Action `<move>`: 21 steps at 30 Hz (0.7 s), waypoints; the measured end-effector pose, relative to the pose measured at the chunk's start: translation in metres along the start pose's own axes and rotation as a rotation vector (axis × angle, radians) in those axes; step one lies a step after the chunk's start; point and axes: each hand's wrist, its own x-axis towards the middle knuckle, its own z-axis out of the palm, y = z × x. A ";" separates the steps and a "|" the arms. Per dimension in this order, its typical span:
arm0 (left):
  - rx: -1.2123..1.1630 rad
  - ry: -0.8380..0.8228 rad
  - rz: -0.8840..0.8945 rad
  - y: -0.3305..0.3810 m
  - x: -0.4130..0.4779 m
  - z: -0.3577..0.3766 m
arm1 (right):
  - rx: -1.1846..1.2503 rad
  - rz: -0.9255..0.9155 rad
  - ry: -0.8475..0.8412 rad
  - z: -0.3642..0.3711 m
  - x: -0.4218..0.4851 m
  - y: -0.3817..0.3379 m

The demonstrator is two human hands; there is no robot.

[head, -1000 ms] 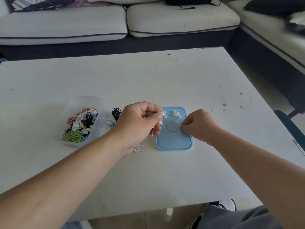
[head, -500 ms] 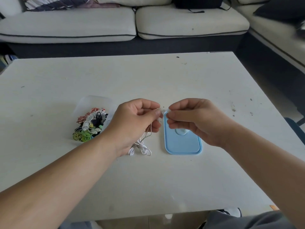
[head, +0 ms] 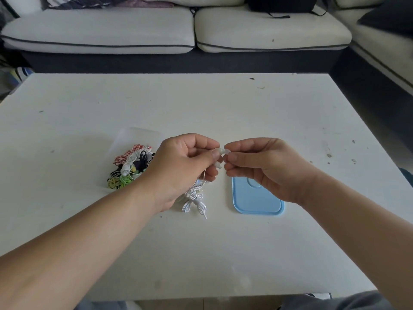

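Table (head: 201, 253) bears blue lid (head: 257, 205), cable box (head: 138, 136), cord (head: 196, 203).

Single wide-angle view, worn on the head — facing forward and down, close over left hand (head: 182, 167) and right hand (head: 267, 167), across the table (head: 201, 104) toward a sofa (head: 100, 30).

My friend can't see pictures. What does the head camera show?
Above a white table, the left hand and right hand pinch small white earbuds on a coiled white cable. A flat light-blue plastic lid lies below the right hand; a clear tub of tangled coloured cables sits left.
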 end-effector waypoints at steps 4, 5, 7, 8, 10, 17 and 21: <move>0.013 -0.021 0.004 0.002 -0.002 -0.002 | 0.000 0.028 -0.011 0.000 0.000 0.000; 0.022 -0.019 0.005 0.002 -0.002 -0.002 | -0.001 0.033 -0.011 0.001 0.000 0.000; 0.047 -0.004 0.015 0.002 -0.003 -0.002 | 0.000 0.037 -0.016 0.002 -0.001 0.000; 0.054 0.003 0.019 0.001 -0.003 -0.002 | 0.001 0.035 -0.018 0.002 -0.001 0.000; 0.056 0.013 0.024 0.002 -0.004 -0.002 | 0.007 0.031 -0.019 0.003 -0.002 0.000; 0.038 -0.022 0.032 0.006 -0.004 -0.001 | 0.070 0.074 -0.030 0.000 0.000 -0.001; 0.042 -0.035 0.030 0.006 -0.004 -0.001 | 0.065 0.069 -0.046 -0.001 0.000 0.000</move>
